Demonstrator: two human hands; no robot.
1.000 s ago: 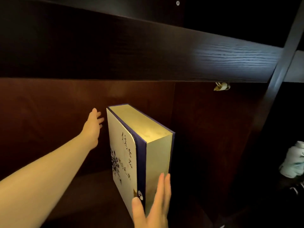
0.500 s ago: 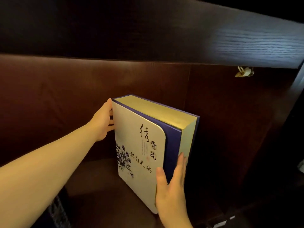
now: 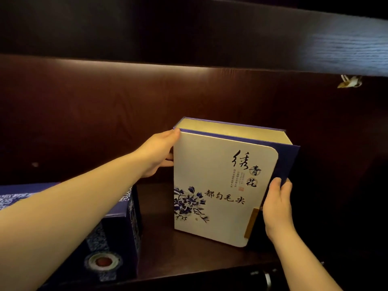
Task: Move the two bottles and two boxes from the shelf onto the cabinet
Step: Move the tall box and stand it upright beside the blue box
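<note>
A white book-shaped box point(image 3: 212, 171) with blue flowers, black calligraphy and a blue spine stands upright on the dark wooden shelf point(image 3: 189, 255). My left hand point(image 3: 158, 153) grips its upper left edge, thumb on top and fingers behind. On the other side, my right hand point(image 3: 277, 206) clasps the lower right edge near the blue spine. A second box point(image 3: 117, 227), dark blue with white patterns and a round emblem, stands at the lower left, partly hidden behind my left forearm. No bottle shows clearly.
A dark shelf board point(image 3: 210, 38) runs overhead, close above the white box. A brown back panel point(image 3: 105, 114) closes the compartment. A small pale clip point(image 3: 349, 81) hangs under the upper board at right. A dark object with a metallic ring point(image 3: 266, 278) lies below the shelf's front edge.
My left hand went from open beside the box to gripping its upper left edge; my right hand closed on the lower right edge. The box's front has turned toward me, and the blue box came into view.
</note>
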